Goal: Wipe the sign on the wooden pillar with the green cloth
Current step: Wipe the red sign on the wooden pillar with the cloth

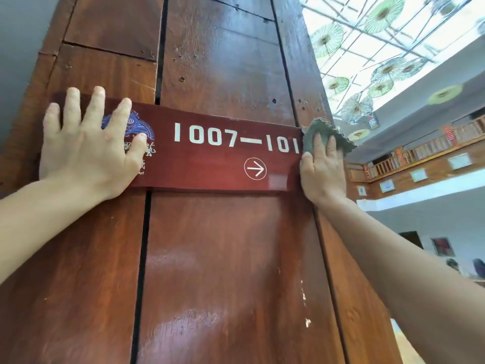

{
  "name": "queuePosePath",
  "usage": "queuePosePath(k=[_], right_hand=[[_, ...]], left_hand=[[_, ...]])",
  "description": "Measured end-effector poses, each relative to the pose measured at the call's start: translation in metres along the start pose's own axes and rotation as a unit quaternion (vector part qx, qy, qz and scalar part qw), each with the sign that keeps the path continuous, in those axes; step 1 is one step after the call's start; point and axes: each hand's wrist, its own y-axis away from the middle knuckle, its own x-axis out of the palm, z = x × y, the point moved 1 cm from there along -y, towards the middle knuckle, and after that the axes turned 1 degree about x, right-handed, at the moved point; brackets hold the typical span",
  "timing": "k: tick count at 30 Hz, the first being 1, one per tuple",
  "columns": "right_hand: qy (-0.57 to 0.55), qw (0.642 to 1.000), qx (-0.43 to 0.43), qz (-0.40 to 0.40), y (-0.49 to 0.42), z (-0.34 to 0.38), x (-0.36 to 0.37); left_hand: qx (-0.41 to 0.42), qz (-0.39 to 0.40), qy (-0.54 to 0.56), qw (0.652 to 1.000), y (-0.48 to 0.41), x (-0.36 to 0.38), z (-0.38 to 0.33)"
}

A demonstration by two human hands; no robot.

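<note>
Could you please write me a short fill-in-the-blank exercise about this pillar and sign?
1. The green cloth is under the ____ hand.
2. The arrow on the sign points ____.
3. The left hand lies flat, partly covering a ____ logo.

Missing words: right; right; blue

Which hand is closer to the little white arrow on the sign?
Right. The right hand presses the green cloth just beyond the arrow; the left hand lies flat at the sign's far end.

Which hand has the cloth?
The right hand, pressing the green cloth at the sign's right end. The left hand lies bare and flat over the blue logo at the left end.
</note>
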Motion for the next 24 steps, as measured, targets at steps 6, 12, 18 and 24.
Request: queuePosePath(k=[6, 12, 18, 24], right_hand=[[0.047, 0.943, -0.33, 0.018, 0.05, 0.055, 0.025], [0.019, 0.999, -0.028, -0.01, -0.01, -0.003, 0.001], [0.034, 0.938, -0.344, 0.023, 0.047, 0.012, 0.021], [-0.007, 0.998, 0.058, -0.022, -0.013, -0.039, -0.002]], left_hand=[[0.001, -0.009, -0.009, 1.0, 0.001, -0.004, 0.001], [-0.007, 0.017, -0.011, 1.0, 0.006, -0.014, -0.007], [0.001, 0.002, -0.006, 1.0, 0.006, -0.01, -0.002], [0.002, 0.0, -0.009, 1.0, 0.004, -0.009, -0.004]])
